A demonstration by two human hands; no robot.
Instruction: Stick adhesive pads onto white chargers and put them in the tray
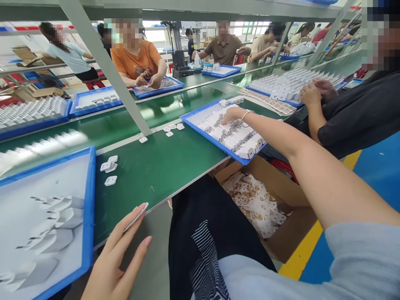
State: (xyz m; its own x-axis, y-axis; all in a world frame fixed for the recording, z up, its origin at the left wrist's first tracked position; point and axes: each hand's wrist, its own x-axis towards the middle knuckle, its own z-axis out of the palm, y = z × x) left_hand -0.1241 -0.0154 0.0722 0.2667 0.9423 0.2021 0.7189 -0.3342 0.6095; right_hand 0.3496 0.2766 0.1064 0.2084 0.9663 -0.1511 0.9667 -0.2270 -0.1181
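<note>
**Blue trays, white plugs on a green bench**

Green matting covers the bench point(162, 166). At two o'clock, the right hand point(231, 115) reaches into a blue tray point(200, 130) of white plugs point(233, 139), fingers curled down among them; whether they grip one I cannot tell. A bangle point(246, 118) circles that wrist. At seven o'clock, the left hand point(120, 258) rests at the bench edge, fingers together and pinched on a thin white strip point(136, 217). Beside it at nine o'clock sits another blue tray point(89, 216) of blurred plugs. Loose white caps point(110, 166) lie between the trays. Below the bench at four o'clock, a cardboard box point(296, 221) holds scraps. A neighbour's hands point(315, 92) work at one o'clock.
</note>
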